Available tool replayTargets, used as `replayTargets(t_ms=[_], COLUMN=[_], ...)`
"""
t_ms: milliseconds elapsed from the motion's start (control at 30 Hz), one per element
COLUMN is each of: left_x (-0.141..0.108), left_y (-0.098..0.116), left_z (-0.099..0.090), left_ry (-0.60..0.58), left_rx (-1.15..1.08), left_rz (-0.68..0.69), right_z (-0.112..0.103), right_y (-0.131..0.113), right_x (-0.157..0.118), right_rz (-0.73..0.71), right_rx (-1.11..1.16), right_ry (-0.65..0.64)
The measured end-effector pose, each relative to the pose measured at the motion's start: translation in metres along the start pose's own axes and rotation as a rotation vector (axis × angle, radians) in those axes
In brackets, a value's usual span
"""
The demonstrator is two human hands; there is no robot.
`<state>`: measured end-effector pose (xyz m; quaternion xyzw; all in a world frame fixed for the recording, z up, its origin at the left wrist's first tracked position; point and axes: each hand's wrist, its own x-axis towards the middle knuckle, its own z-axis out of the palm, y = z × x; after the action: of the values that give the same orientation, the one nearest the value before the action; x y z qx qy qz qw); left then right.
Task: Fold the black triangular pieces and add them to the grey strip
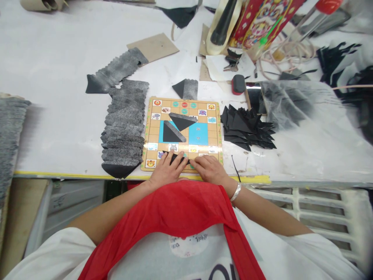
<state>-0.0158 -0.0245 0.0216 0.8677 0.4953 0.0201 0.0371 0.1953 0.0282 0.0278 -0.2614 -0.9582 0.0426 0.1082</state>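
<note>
My left hand (pixel 169 166) lies with fingers spread over a dark triangular piece (pixel 176 157) near the front edge of a printed animal game board (pixel 154 134). My right hand (pixel 210 168) is closed, its fingertips at the right end of that same piece; the thumb is hidden. Farther up the board, two black triangular pieces with grey fuzzy strips rest loose: one black piece (pixel 184 123) and, left of it, another black piece (pixel 170 134). Both hands stay low against the board.
Left of the board runs a long overlapping stack of grey-black pieces (pixel 124 120). On the right is a pile of black triangles (pixel 244 126). Behind stand a red box (pixel 256 23) and a cream container (pixel 214 42); clear plastic sheeting (pixel 309 112) spreads at the right.
</note>
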Motion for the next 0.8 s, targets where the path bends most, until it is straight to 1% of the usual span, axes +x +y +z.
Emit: replayTargets(t_ms=[67, 133, 200, 267, 333, 533, 667, 733, 800], left_x=[0.0, 0.0, 0.0, 0.0, 0.0, 0.001, 0.001, 0.0, 0.0], left_y=[0.0, 0.001, 0.001, 0.002, 0.002, 0.002, 0.001, 0.002, 0.002], left_z=[-0.001, -0.002, -0.003, -0.003, -0.003, -0.001, -0.002, -0.003, -0.003], left_ry=[-0.028, -0.055, -0.072, -0.078, -0.075, -0.059, -0.093, -0.108, -0.099], left_rx=[0.002, 0.001, -0.003, -0.006, -0.01, -0.04, -0.039, -0.032, -0.022], left_rz=[-0.002, -0.007, -0.014, -0.02, -0.021, -0.02, -0.032, -0.035, -0.031], right_z=[0.0, 0.0, 0.001, 0.002, 0.005, 0.009, 0.007, 0.004, -0.001], right_y=[0.001, 0.002, 0.001, -0.001, -0.004, -0.008, -0.006, -0.003, -0.001], right_x=[-0.002, -0.003, -0.005, -0.006, -0.007, -0.011, -0.013, -0.013, -0.011], right_rz=[0.074, 0.168, 0.247, 0.275, 0.268, 0.184, 0.109, 0.107, 0.162], right_rx=[0.133, 0.25, 0.295, 0.27, 0.233, 0.118, 0.012, 0.053, 0.172], right_ry=[0.018, 0.076, 0.134, 0.144, 0.122, -0.007, -0.072, -0.083, -0.048])
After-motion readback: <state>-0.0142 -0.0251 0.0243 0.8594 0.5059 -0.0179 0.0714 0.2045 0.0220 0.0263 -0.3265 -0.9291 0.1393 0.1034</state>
